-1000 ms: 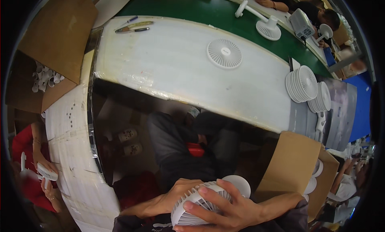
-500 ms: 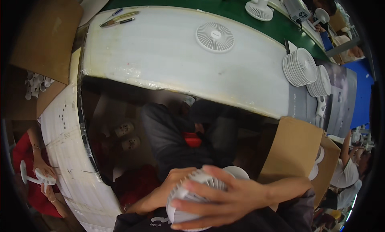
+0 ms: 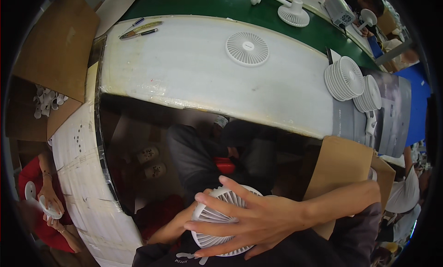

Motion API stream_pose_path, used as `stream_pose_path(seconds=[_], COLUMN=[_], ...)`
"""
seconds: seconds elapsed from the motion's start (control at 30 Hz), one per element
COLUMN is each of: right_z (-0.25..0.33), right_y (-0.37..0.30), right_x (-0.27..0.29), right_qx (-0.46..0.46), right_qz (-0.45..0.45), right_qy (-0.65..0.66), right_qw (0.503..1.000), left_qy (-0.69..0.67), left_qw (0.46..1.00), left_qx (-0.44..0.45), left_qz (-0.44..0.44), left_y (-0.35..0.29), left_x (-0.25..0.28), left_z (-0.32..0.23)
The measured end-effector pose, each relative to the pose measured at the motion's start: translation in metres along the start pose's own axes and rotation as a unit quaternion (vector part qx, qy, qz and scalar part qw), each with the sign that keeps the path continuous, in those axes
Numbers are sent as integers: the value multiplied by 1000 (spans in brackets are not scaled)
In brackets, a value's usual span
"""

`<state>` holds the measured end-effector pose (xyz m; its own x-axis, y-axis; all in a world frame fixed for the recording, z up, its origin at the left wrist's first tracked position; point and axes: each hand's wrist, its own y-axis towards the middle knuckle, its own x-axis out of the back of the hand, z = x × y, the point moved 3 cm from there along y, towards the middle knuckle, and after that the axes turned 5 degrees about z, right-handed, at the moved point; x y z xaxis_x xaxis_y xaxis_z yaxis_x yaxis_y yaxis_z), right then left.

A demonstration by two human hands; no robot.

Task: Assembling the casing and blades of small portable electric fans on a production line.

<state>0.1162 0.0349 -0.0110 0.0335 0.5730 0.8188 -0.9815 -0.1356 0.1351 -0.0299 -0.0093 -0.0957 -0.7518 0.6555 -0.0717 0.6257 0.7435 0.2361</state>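
Note:
Close to my body at the bottom of the head view is a white round fan head [image 3: 213, 215], its ribbed grille turned upward. My right hand [image 3: 263, 221] lies across the grille with fingers spread and bent over it, gripping the fan from above. My left hand [image 3: 181, 222] supports the fan's left side; most of its fingers are hidden behind the fan. A loose white fan grille [image 3: 248, 49] lies flat on the white-covered table [image 3: 184, 68] ahead of me.
Two stacks of white grilles, a taller one [image 3: 345, 78] and a shorter one [image 3: 369, 94], stand at the right. A cardboard box [image 3: 330, 170] is by my right arm. Pens [image 3: 144, 32] lie at the far left. A co-worker's hands [image 3: 50, 200] hold a small fan.
The fan head has turned, bringing its ribbed grille upward. My right hand has shifted over it with fingers spread wider. The white round part that showed behind it is out of sight.

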Motion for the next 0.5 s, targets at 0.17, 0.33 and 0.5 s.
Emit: stream_pose_path(seconds=[0.17,0.33,0.5], right_z=[7,25,48], right_y=[8,17,28], right_x=[3,-2,4], right_qx=[77,62,2], right_qz=[39,-12,-15], right_qy=[-54,-125,-214], right_qw=[995,990,977], left_qy=[-7,-15,-29], left_qw=[1000,1000,999], left_qx=[0,5,1], left_qz=[17,20,18], left_y=[1,-4,-17], left_x=[-6,-5,3], left_z=[-5,-4,-2])
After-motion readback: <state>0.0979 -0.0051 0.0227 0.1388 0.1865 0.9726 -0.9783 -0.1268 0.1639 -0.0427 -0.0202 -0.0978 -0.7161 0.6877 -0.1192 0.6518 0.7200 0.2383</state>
